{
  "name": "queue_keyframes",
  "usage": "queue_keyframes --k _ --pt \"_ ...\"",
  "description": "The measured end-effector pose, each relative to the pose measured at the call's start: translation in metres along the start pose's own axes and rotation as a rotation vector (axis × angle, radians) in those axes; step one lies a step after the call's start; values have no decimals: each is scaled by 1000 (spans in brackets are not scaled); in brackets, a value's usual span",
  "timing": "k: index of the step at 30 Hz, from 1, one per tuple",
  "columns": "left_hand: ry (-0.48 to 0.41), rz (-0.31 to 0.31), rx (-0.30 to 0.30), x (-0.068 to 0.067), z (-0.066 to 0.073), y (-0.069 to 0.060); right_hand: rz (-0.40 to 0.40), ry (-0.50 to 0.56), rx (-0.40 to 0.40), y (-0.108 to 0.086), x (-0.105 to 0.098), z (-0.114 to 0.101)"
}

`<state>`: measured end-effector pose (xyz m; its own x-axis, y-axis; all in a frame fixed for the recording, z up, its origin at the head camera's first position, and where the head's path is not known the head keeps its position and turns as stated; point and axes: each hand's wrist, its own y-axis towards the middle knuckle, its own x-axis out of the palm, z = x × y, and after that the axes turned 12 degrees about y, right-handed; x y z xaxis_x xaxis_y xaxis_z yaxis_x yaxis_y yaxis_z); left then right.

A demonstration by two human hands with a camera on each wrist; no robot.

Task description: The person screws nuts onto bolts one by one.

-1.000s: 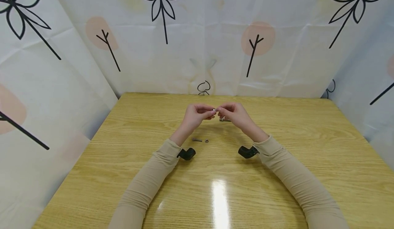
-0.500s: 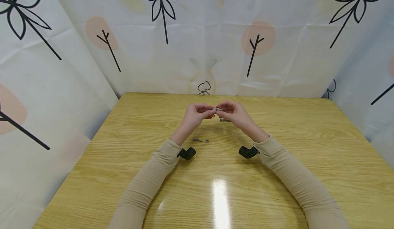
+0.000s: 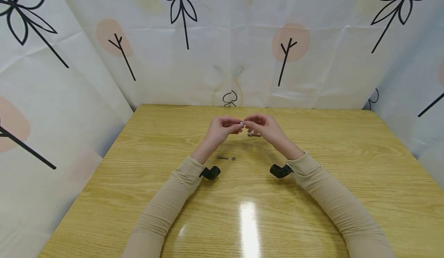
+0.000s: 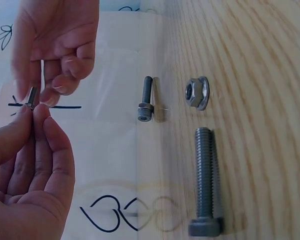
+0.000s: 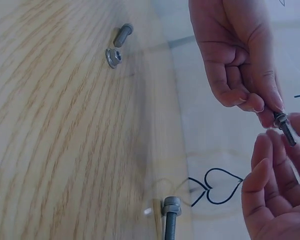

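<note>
A small bolt with a nut [image 5: 281,119] on it is held between both hands, above the table. The left hand [image 3: 221,130] [image 4: 32,175] pinches the bolt's head end. From the other side, the thumb and fingertips of the right hand [image 3: 265,130] [image 5: 280,195] close around the nut; the right wrist view shows the threaded shaft [image 5: 289,135] pointing towards that hand. Fingers partly hide the exact contact.
On the wooden table [image 3: 243,188] lie a loose bolt [image 3: 223,158] [image 4: 204,170] and a flanged nut [image 3: 233,159] [image 4: 197,93] beside it. Farther back lies another bolt with a nut on it [image 3: 254,135] [image 5: 171,207]. Patterned cloth hangs behind and at the sides.
Half a second ago the right fingers were spread apart with the shaft showing between them; now they are closed in around the nut. The left hand has kept its place.
</note>
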<state>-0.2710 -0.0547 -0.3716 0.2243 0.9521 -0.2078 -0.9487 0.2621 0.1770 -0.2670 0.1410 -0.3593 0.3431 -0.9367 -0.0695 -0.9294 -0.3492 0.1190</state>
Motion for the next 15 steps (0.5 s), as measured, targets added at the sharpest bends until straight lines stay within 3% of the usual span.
queue_keyframes --k 7,11,15 --pt "2 -5 14 1 -1 0 2 -38 -45 0 -1 0" --pt "11 -3 11 1 -2 0 -4 -70 -22 1 0 -1" --pt "1 5 2 1 -1 0 -10 -27 -4 0 0 -1"
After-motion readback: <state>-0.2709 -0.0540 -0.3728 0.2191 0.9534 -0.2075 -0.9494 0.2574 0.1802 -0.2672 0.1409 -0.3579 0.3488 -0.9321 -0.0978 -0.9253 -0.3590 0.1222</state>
